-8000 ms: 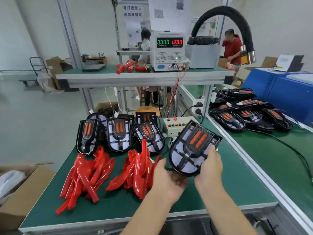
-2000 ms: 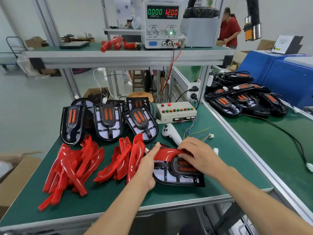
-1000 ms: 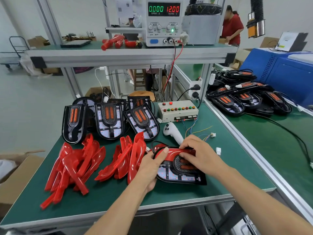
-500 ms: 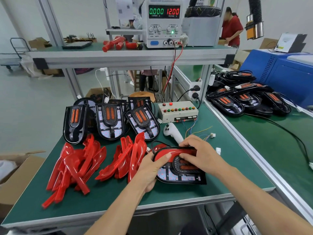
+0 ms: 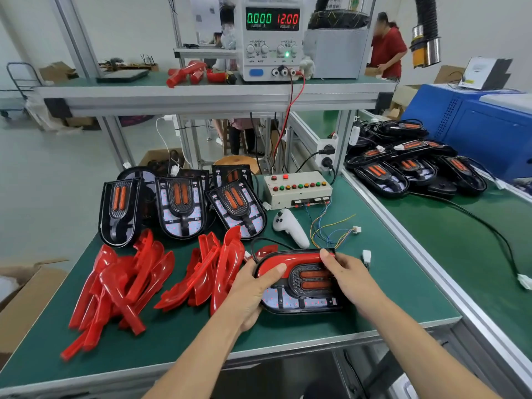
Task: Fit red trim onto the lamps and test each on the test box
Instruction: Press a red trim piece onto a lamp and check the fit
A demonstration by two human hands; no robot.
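A black lamp (image 5: pixel 302 286) lies flat on the green bench near its front edge, with a red trim (image 5: pixel 290 260) seated along its upper rim. My left hand (image 5: pixel 253 289) grips the lamp's left end, thumb pressing on the trim. At the lamp's right end, my right hand (image 5: pixel 351 277) holds it with fingers over the trim's right tip. Two heaps of loose red trims (image 5: pixel 126 283) (image 5: pixel 210 272) lie to the left. Three bare lamps (image 5: pixel 181 205) lean in a row behind them. The beige test box (image 5: pixel 298 190) with coloured buttons stands behind the lamp, loose wires and a white plug (image 5: pixel 357 229) trailing from it.
A white handheld controller (image 5: pixel 289 227) lies between test box and lamp. A power supply (image 5: pixel 272 38) reading 12.00 sits on the upper shelf. Several lamps with cables (image 5: pixel 403 168) are piled on the right-hand bench. A cardboard box (image 5: pixel 20 298) stands at the left. People stand in the background.
Eight seconds ago both hands held the lamp up without trim; now it lies on the bench with the trim on. In the last second my hands barely shifted, pressing along the trim.
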